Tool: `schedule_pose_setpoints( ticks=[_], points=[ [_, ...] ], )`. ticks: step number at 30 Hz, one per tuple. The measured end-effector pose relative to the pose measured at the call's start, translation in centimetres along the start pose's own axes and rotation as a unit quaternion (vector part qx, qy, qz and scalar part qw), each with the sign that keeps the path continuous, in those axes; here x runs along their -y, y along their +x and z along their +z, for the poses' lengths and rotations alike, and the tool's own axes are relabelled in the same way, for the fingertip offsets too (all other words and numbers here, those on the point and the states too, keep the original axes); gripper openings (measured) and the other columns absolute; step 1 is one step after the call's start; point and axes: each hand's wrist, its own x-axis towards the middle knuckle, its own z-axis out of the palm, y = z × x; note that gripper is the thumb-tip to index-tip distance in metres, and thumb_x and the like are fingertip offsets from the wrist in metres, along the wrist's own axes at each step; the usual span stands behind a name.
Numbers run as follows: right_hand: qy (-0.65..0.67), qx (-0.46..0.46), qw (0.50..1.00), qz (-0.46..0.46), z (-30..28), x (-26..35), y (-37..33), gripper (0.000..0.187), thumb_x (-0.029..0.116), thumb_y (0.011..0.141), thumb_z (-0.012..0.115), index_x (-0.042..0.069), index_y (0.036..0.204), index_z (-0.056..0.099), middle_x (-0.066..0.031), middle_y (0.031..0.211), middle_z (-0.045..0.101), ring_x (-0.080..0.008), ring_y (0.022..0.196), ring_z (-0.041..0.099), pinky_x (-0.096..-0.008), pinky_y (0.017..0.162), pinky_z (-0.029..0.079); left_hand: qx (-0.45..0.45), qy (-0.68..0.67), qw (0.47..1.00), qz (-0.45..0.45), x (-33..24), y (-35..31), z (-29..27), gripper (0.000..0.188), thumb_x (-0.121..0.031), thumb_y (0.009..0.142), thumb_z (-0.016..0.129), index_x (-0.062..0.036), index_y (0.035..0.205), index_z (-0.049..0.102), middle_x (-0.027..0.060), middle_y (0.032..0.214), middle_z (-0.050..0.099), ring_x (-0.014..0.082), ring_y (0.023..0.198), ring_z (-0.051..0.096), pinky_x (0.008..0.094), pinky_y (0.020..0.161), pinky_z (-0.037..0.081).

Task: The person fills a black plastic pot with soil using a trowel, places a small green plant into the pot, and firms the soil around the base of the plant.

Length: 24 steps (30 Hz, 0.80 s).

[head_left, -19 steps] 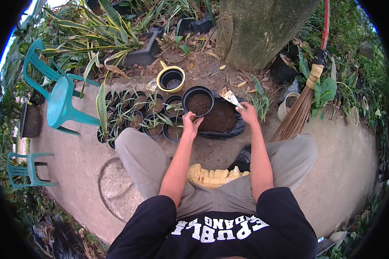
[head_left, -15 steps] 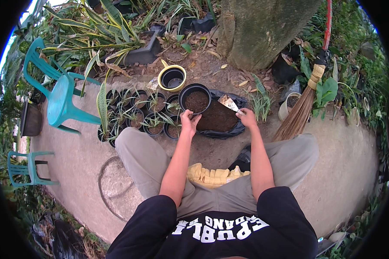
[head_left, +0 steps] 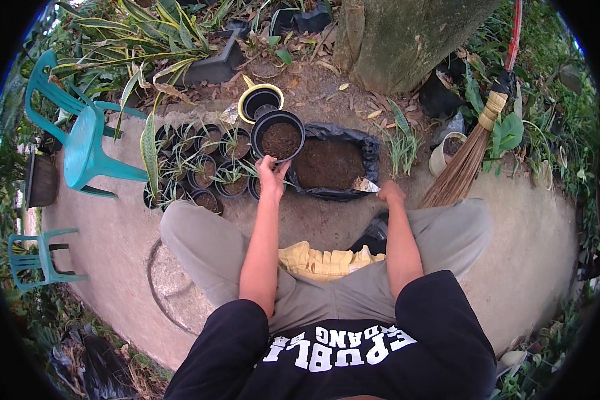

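Observation:
My left hand [head_left: 271, 177] grips the lower rim of a round black pot [head_left: 279, 135] with brown soil inside, held up in front of me. My right hand [head_left: 391, 192] is closed round the handle of a small trowel [head_left: 365, 185], its soil-stained blade over the near right edge of a black plastic bag [head_left: 375, 157]. Dark loose soil [head_left: 330, 163] fills the open bag. Behind the held pot stands a yellow pot [head_left: 279, 100] with a black pot inside it. Several small black pots with spiky seedlings [head_left: 232, 179] are grouped on the left, partly behind my left hand.
A stick broom [head_left: 465, 160] leans at the right beside a white pot [head_left: 440, 159]. Loose grassy plants [head_left: 402, 148] lie right of the bag. Teal plastic chairs [head_left: 87, 150] stand at the left. A tree trunk [head_left: 403, 47] rises at the back.
The left hand has carried the black pot left, off the bag. The right hand has lowered the trowel from above the soil to the bag's near right edge.

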Motion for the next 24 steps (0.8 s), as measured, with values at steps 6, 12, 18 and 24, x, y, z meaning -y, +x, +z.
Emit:
schedule_pose_setpoints(
  ticks=[6, 12, 18, 24],
  points=[
    [0.044, -0.053, 0.997, 0.036, -0.3, 0.8, -0.6, 0.038, 0.019, 0.083, 0.062, 0.011, 0.119, 0.066, -0.0104, 0.128, 0.062, -0.0287, 0.119, 0.059, -0.0433, 0.098, 0.047, -0.006, -0.004, 1.0, 0.01, -0.1, -0.4, 0.1, 0.034, -0.009, 0.08, 0.056, -0.0054, 0.107, 0.037, 0.017, 0.116, 0.046, 0.0381, 0.107, 0.054, 0.0506, 0.099, 0.048],
    [0.098, -0.055, 0.993, 0.027, 0.3, 1.4, -0.8, 0.039, 0.032, 0.084, 0.069, 0.013, 0.118, 0.067, -0.0119, 0.126, 0.063, -0.0304, 0.118, 0.06, -0.043, 0.096, 0.049, -0.015, -0.006, 1.0, 0.004, 0.5, 0.0, 0.2, 0.035, -0.009, 0.081, 0.056, -0.0059, 0.11, 0.036, 0.0164, 0.117, 0.046, 0.0374, 0.104, 0.056, 0.049, 0.097, 0.051],
    [0.17, -0.083, 0.982, 0.015, 2.6, 1.7, 1.8, 0.034, 0.034, 0.083, 0.071, 0.021, 0.115, 0.069, -0.0092, 0.119, 0.067, -0.03, 0.114, 0.061, -0.0424, 0.096, 0.048, -0.034, 0.011, 0.999, 0.0, 0.7, -0.4, 1.2, 0.035, -0.009, 0.082, 0.054, -0.0066, 0.111, 0.035, 0.0163, 0.115, 0.046, 0.0374, 0.105, 0.056, 0.0489, 0.097, 0.052],
    [0.222, -0.09, 0.97, -0.033, 2.7, 4.0, 1.8, 0.033, 0.033, 0.083, 0.071, 0.018, 0.113, 0.069, -0.0121, 0.116, 0.067, -0.0318, 0.111, 0.062, -0.0436, 0.094, 0.049, -0.023, 0.0, 1.0, 0.009, 0.6, -0.5, 0.6, 0.042, -0.009, 0.078, 0.057, -0.0055, 0.112, 0.032, 0.013, 0.108, 0.047, 0.0317, 0.095, 0.058, 0.048, 0.093, 0.051]
  ],
)
